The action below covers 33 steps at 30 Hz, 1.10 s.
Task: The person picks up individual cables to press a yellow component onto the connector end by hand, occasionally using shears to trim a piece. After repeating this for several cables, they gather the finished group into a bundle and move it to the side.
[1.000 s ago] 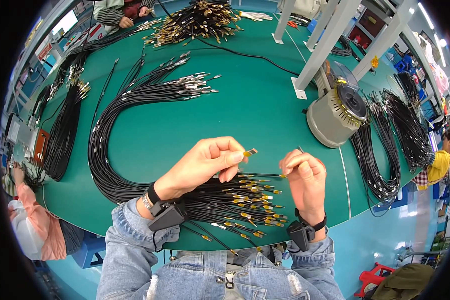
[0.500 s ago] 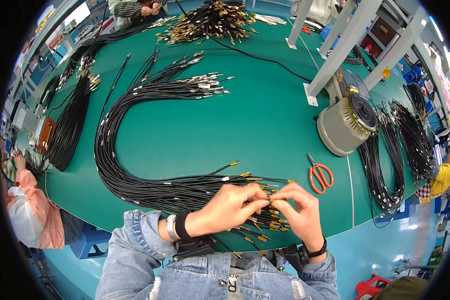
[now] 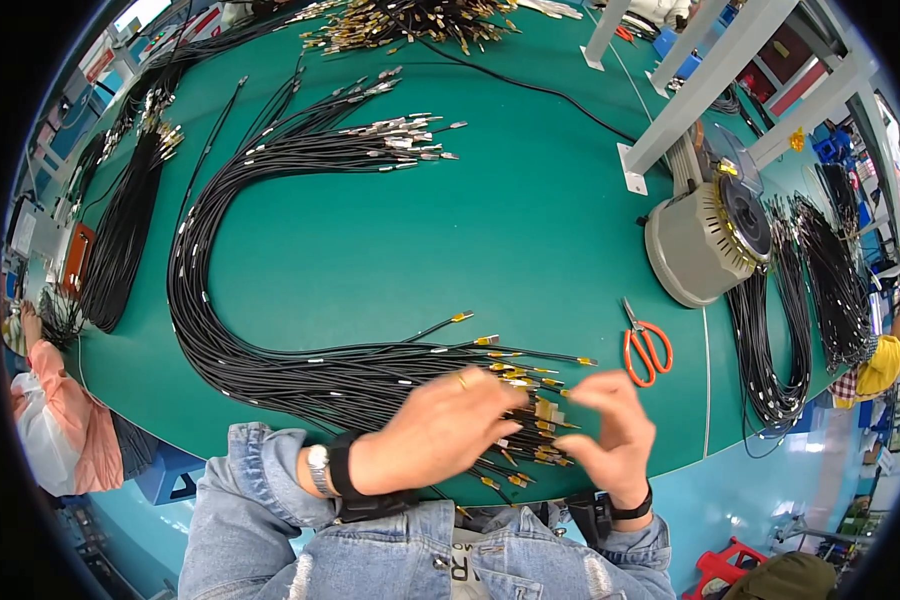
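Hands, two, set apart from each other. Left hand (image 3: 435,430): one, back upward, fingers bent over the yellow-tipped cable ends; cannot tell whether it grips any. One ring, one wristwatch (image 3: 318,470). Right hand (image 3: 620,440): one, just beyond those ends, thumb and fingers spread with a gap between; blurred.

Black cable bundle (image 3: 187,290): one, on the table in front of the person, its near run partly beneath the left hand; cables too many to count. Laid as a sideways U, bend at left, opening to the right. Two runs, long axes roughly left to right; both sets of ends point right, yellow-tipped on the near run, whitish on the far.

Snips (image 3: 639,328): one pair, two orange handles, beyond the right hand; long axis away from the person, blades pointing to the far side.

Round grey machine (image 3: 695,255): one, dark disc on top, past the snips.

Further cables: one hanging-shaped bundle (image 3: 125,250) at far left; at least two bundles (image 3: 785,330) right of the machine; one heap (image 3: 420,25) at the far edge.

Green table (image 3: 350,260): one, beneath all these.
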Each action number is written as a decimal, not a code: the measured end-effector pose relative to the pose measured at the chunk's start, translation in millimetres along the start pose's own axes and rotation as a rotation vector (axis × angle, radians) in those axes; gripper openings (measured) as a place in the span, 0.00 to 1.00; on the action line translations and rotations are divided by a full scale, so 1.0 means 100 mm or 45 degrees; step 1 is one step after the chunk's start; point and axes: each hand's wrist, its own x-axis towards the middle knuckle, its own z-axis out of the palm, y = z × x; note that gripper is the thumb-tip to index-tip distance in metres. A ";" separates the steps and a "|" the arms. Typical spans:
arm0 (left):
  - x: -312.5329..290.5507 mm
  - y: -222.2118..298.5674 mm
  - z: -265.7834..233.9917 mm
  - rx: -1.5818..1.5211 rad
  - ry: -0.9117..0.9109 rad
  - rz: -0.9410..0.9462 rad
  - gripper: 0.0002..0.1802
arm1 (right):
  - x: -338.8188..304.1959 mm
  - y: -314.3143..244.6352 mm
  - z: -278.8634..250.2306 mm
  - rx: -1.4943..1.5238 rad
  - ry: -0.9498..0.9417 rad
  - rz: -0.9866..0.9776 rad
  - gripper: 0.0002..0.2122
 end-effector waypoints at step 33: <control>-0.48 -0.27 -0.75 0.642 -0.583 -0.352 0.54 | -0.05 0.05 -0.21 -0.352 -0.396 0.027 0.12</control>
